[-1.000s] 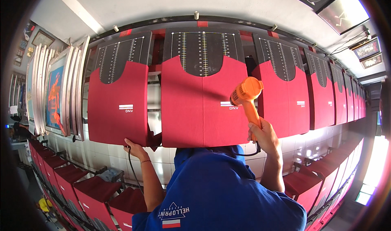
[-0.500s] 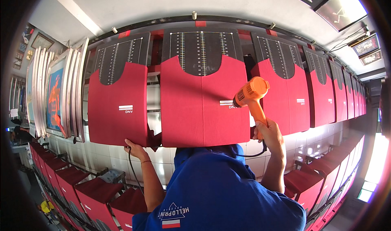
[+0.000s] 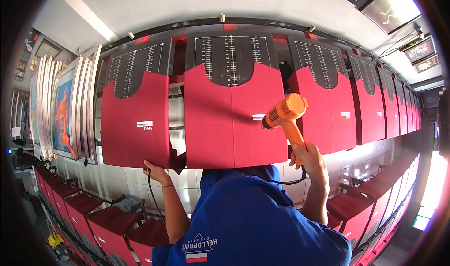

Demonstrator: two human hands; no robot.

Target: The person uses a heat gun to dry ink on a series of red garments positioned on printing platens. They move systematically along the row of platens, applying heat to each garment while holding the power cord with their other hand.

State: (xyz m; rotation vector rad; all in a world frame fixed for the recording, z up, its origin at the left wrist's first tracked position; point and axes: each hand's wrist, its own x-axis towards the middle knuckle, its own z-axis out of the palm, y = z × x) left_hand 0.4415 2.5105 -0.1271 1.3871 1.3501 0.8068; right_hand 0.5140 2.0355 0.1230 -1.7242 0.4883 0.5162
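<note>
My right hand (image 3: 310, 161) is wrapped around the handle of an orange heat gun (image 3: 287, 110). Its dark nozzle points left, over the small white-and-grey print on the red shirt (image 3: 211, 125) in front of me. That shirt lies flat on a black printing board (image 3: 232, 50) with ruled lines. At the lower right corner of the neighbouring red shirt (image 3: 133, 111), my left hand (image 3: 157, 173) touches the edge with a fingertip. A black cord (image 3: 152, 195) hangs from that hand, its fingers curled around it. Another stretch of cord leaves the heat gun's handle and passes behind my body.
More boards with red shirts (image 3: 328, 116) run off to the right. Behind me stands a second row of shirt-covered boards (image 3: 112, 219). Framed printing screens (image 3: 65, 106) stand upright at the left. A dark rail (image 3: 262, 23) runs behind the boards, with tiled floor (image 3: 126, 184) below.
The heat gun has moved slightly down and left in my right hand, its nozzle now lower beside the print. My left hand stays at the neighbouring shirt's corner.
</note>
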